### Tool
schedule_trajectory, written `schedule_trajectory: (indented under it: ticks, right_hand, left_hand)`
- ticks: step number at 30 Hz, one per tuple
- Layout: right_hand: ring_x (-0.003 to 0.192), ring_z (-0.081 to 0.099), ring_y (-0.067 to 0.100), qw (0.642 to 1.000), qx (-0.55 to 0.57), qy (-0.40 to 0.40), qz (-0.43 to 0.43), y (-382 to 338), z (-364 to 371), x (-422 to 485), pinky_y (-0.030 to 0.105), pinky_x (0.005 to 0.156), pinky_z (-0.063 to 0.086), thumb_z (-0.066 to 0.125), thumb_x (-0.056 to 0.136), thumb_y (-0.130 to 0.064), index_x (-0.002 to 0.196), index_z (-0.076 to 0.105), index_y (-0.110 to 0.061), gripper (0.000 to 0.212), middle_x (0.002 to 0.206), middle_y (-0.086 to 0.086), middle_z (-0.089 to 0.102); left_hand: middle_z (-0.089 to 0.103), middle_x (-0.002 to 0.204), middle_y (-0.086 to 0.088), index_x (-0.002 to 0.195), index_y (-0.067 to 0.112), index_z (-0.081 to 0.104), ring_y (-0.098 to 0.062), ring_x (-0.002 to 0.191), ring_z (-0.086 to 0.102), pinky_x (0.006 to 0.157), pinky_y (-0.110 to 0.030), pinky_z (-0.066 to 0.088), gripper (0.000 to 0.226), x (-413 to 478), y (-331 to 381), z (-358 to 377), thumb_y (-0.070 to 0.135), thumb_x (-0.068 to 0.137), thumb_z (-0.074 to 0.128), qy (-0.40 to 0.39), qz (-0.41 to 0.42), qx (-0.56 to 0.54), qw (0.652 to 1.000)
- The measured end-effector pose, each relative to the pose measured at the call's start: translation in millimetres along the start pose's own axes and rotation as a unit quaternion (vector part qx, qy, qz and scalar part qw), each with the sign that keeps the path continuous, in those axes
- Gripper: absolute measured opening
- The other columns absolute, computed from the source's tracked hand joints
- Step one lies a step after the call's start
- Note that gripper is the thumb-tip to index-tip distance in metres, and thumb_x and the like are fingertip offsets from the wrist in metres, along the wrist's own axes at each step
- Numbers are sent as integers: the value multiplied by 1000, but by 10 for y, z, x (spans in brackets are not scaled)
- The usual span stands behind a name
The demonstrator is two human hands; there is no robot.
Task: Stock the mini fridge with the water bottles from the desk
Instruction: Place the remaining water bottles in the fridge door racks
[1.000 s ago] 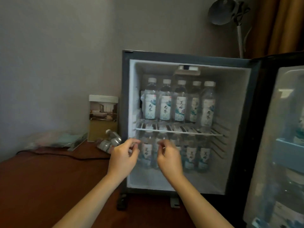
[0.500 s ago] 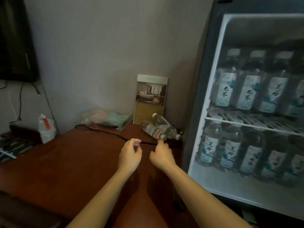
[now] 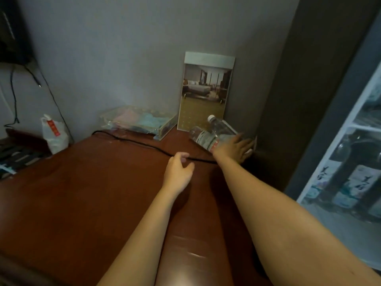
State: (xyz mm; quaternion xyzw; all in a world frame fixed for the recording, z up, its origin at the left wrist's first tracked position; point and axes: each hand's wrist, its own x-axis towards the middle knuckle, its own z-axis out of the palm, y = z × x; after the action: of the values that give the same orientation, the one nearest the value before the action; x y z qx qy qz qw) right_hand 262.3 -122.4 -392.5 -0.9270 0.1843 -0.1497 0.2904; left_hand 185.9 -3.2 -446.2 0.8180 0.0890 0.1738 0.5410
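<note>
Two clear water bottles lie on their sides at the back of the brown desk (image 3: 92, 193), against the mini fridge's dark side wall (image 3: 288, 100). The front bottle (image 3: 202, 137) has a pale label; the rear bottle (image 3: 221, 125) points its white cap to the upper left. My right hand (image 3: 235, 148) lies on top of them with fingers spread, touching the front bottle near its cap end. My left hand (image 3: 178, 172) hovers over the desk, loosely curled and holding nothing. Inside the fridge at the right edge, labelled bottles (image 3: 354, 182) stand under a white shelf.
A framed hotel-room picture (image 3: 206, 89) leans on the wall behind the bottles. Beside it is a clear tray (image 3: 138, 120) of packets. A black cable (image 3: 144, 144) crosses the desk under my hands. A white bag (image 3: 53, 133) stands at the far left.
The view has swung left from the fridge interior to the desk corner. My right hand has reached forward onto the lying bottles; my left hand has stayed above the cable.
</note>
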Motion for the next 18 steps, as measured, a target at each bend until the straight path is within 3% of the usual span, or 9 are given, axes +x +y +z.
schedule_trajectory:
  ticks: [4,7,9,14,18]
  right_hand:
    - [140,11,40,997,43,5,62,11,64,99,52,114,9,59,88,-37,148,6,-12,84,153,18,13]
    - [140,16,39,995,68,57,51,-7,78,146,49,115,12,62,86,-30,140,25,-13,67,150,21,21]
    - [137,24,38,993,87,69,34,21,88,157,46,114,16,66,83,-29,136,28,-10,67,146,21,32]
    - [123,44,38,993,95,-33,65,70,244,-41,42,98,41,72,77,-39,135,32,-4,79,139,23,39]
    - [109,59,33,984,103,-142,42,89,198,-198,32,83,49,72,73,-40,120,56,-6,60,124,18,57]
  left_hand:
    - [54,107,5,104,29,52,-17,95,58,81,-38,51,16,0,-46,-75,24,89,58,15,6,-33,999]
    - [57,109,3,101,30,53,-22,98,61,87,-48,52,15,9,-57,-104,22,89,58,25,-7,-65,998]
    - [59,105,5,99,30,56,-23,98,62,87,-48,52,15,29,-53,-121,21,88,58,48,1,-75,996]
    - [61,99,8,96,32,56,-21,94,63,87,-44,51,14,5,-73,-54,24,85,60,37,17,-60,997]
    - [61,110,-1,102,27,55,-25,98,63,89,-43,50,18,-4,-114,-14,29,85,60,4,5,-33,999]
